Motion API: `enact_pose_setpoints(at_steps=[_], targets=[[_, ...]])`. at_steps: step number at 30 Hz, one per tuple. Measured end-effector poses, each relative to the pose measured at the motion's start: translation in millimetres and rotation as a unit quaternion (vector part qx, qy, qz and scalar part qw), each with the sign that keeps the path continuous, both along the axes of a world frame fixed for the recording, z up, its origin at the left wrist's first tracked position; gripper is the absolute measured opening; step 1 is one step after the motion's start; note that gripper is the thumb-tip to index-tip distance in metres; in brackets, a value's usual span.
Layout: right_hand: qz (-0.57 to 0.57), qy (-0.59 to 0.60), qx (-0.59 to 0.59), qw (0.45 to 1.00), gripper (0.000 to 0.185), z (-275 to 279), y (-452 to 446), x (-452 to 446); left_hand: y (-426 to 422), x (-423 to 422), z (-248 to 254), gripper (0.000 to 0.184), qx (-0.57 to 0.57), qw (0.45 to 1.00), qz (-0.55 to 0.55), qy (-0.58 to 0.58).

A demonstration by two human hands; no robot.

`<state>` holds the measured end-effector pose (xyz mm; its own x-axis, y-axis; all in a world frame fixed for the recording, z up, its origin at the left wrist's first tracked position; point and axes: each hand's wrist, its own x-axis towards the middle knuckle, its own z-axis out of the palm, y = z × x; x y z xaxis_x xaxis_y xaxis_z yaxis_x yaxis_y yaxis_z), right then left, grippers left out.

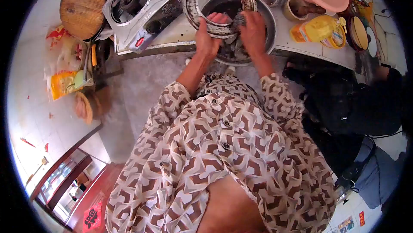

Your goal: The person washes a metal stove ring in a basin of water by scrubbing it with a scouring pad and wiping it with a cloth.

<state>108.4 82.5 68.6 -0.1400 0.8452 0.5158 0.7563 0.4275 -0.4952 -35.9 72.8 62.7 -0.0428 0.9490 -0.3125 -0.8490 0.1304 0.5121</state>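
Fingers (218,17) of the person's left hand (208,41) curl through the opening of a stained metal ring (192,7), the thumb clamping its near edge over a wide metal basin (271,32). The right hand (254,35) grips a grey scrubbing wad (239,20) against the ring's right side. From where I stand, a gas stove (160,4) sits on the counter left of the ring; a yellow bottle (316,29) stands right of the basin.
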Motion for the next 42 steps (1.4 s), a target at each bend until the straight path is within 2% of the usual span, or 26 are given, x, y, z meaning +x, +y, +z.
enact_pose_setpoints(at_steps=[1, 2, 5, 6, 9, 13, 17, 20, 23, 24, 28, 31, 33, 34, 37, 38, 40, 42], targets=[[0.012, 0.018, 0.018, 1.000, 0.045, 1.8, -7.2, -13.3, 1.3, -4.2, 0.0, 0.053, 0.000, 1.000, 0.005, 0.015], [0.065, 0.018, -0.023, 0.998, 0.049, 6.3, -19.9, -27.3, 3.9, -8.3, -7.3, 0.053, 0.016, 1.000, 0.003, 0.014], [0.121, 0.058, -0.072, 0.988, 0.048, 9.2, -19.2, -15.2, -0.1, -11.4, -11.0, 0.054, -0.020, 1.000, 0.009, 0.003], [0.091, 0.016, -0.019, 0.995, 0.046, 6.5, -8.9, 0.8, -1.4, -8.7, -3.1, 0.052, -0.052, 0.998, 0.031, -0.019], [-0.001, -0.030, 0.001, 1.000, 0.049, 6.0, 25.3, 43.7, -5.6, -7.7, 1.1, 0.051, -0.072, 0.997, -0.024, 0.006], [0.003, -0.081, 0.017, 0.997, 0.047, 10.9, 61.5, 56.3, -12.7, -7.6, -5.4, 0.046, -0.077, 0.994, -0.078, 0.014], [0.046, -0.111, 0.045, 0.992, 0.043, 13.8, 82.5, 57.2, -9.4, -14.2, -2.8, 0.044, -0.066, 0.988, -0.111, 0.080], [0.057, -0.122, 0.016, 0.991, 0.041, 11.4, 68.5, 52.6, 1.6, -33.4, -5.8, 0.039, -0.046, 0.992, -0.073, 0.090], [0.044, -0.136, -0.058, 0.988, 0.039, 13.1, 23.3, 34.3, 16.2, -37.8, -9.7, 0.036, -0.072, 0.997, -0.002, 0.017], [0.036, -0.138, -0.088, 0.986, 0.039, 14.0, 8.9, 22.6, 17.6, -38.6, -17.3, 0.033, -0.044, 0.998, -0.003, -0.051], [0.099, -0.086, -0.073, 0.989, 0.034, 10.9, -14.5, 1.5, 8.9, -34.1, -20.1, 0.032, -0.064, 0.998, -0.001, -0.024], [0.067, -0.180, -0.133, 0.972, 0.040, 12.3, 8.1, 37.9, 8.2, -33.5, -17.5, 0.031, -0.061, 0.997, -0.037, -0.027], [0.038, -0.212, -0.074, 0.974, 0.040, 15.5, 30.5, 57.8, 5.4, -30.1, -16.5, 0.031, -0.065, 0.993, -0.072, -0.065], [0.023, -0.227, -0.043, 0.973, 0.040, 16.1, 39.6, 61.0, 5.7, -27.9, -17.1, 0.031, -0.054, 0.994, -0.084, -0.047], [0.031, -0.215, -0.005, 0.976, 0.040, 14.2, 49.5, 54.1, 16.2, -35.5, -12.3, 0.032, -0.046, 0.995, -0.081, -0.025], [0.049, -0.193, -0.025, 0.980, 0.039, 13.0, 45.1, 50.0, 20.9, -38.9, -9.1, 0.032, -0.035, 0.994, -0.077, -0.064], [0.088, -0.149, -0.067, 0.983, 0.038, 11.7, 20.0, 31.9, 29.0, -41.0, -4.1, 0.032, -0.048, 0.998, -0.039, -0.015], [0.111, -0.131, -0.051, 0.984, 0.038, 16.1, -6.5, 4.7, 29.5, -37.9, 7.6, 0.031, -0.056, 0.998, -0.030, 0.005]])
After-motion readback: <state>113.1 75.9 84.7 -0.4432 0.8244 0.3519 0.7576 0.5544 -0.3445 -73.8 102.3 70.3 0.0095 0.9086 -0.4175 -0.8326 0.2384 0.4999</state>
